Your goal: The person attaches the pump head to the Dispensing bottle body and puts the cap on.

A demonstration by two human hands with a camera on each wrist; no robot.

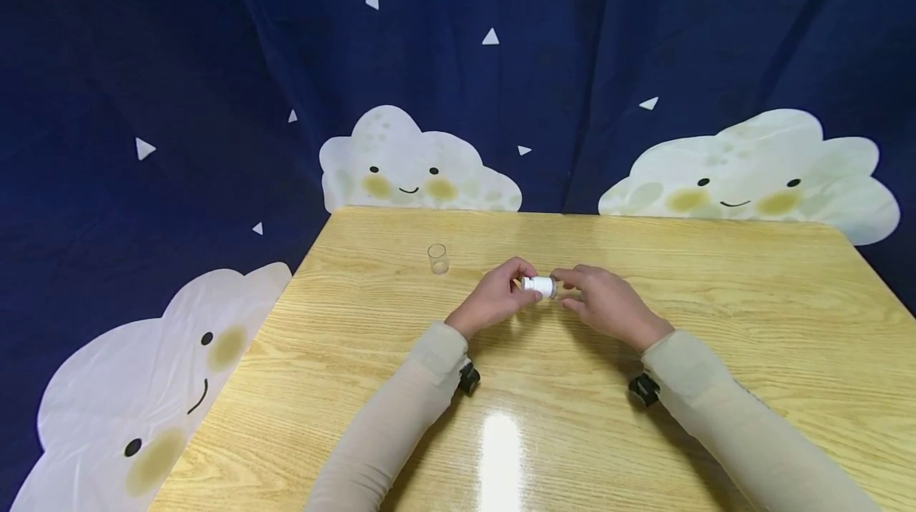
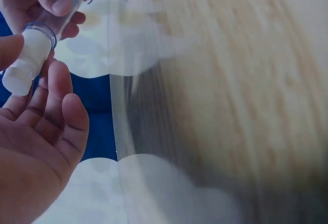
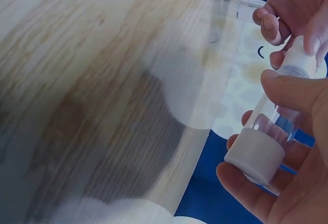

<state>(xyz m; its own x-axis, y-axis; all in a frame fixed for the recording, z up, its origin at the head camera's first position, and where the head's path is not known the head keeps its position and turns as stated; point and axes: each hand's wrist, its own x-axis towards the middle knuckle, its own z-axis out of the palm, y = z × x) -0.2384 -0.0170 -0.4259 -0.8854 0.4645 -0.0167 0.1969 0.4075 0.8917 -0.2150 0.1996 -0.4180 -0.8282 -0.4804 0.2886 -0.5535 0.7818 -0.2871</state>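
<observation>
A small clear bottle (image 1: 540, 286) with a white top and a white base is held between the two hands above the table. My left hand (image 1: 497, 295) pinches the white top; in the left wrist view its thumb lies over the top (image 2: 31, 60), with the fingers below. My right hand (image 1: 607, 305) holds the clear body, and in the right wrist view its thumb lies across the bottle near the shoulder and its fingers curl beneath the white base (image 3: 255, 155). Farther back and to the left, a clear, open cup-shaped piece (image 1: 438, 259) stands on the table.
The wood-grain table (image 1: 358, 297) reaches back to a dark blue curtain (image 1: 444, 59) printed with white clouds and triangles. Both wrists carry black camera mounts (image 1: 468, 378) under light sleeves. A bright reflection lies near the front of the table.
</observation>
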